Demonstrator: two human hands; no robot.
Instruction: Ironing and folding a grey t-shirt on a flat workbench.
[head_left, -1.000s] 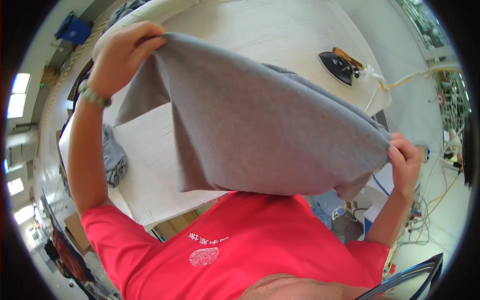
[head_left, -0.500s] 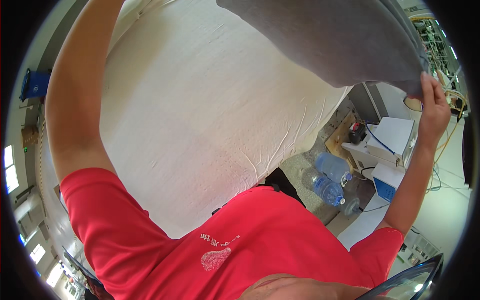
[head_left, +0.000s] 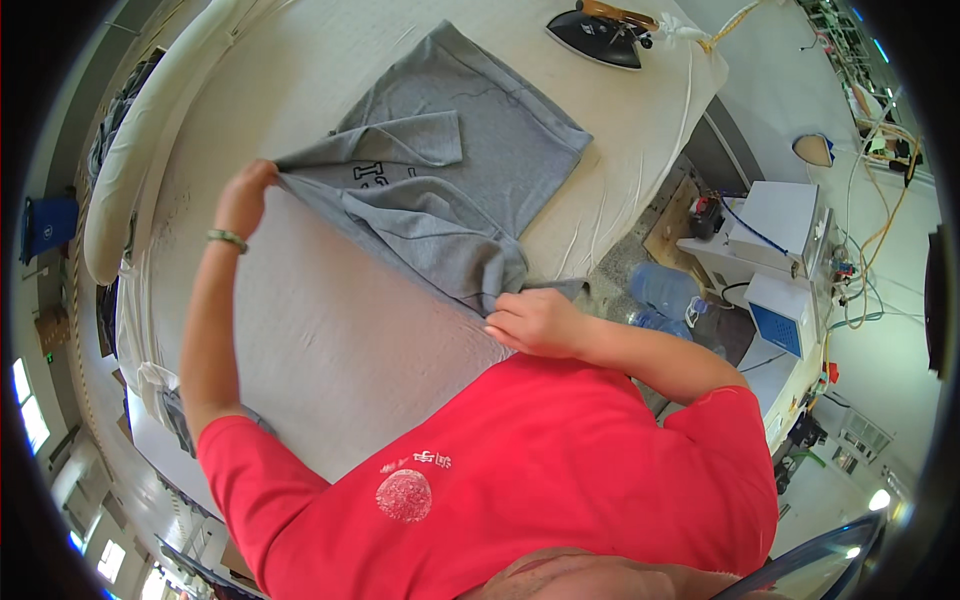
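Note:
A grey T-shirt (head_left: pixel 510 170) with dark printing lies on the pale padded ironing table (head_left: pixel 330 310), its far part flat and its near part bunched. My left hand (head_left: pixel 246 194), a band round the wrist, is closed on the shirt's left end. Closer to my body, my right hand (head_left: pixel 540 322) pinches the near right edge of the same shirt. Between the two hands the near edge runs taut on a slant. One short sleeve lies folded over the middle of the shirt. My fingertips are partly hidden in the cloth.
An iron (head_left: pixel 600 35) with a wooden handle rests at the table's far right. A long padded white arm (head_left: pixel 150 150) stands along the left. Water bottles (head_left: pixel 665 290) are on the floor at the right, beside white equipment boxes (head_left: pixel 780 230).
Both hands have come down and nearer from high at the far corners. The grey cloth, held up before, now lies on the table. The iron has come into sight.

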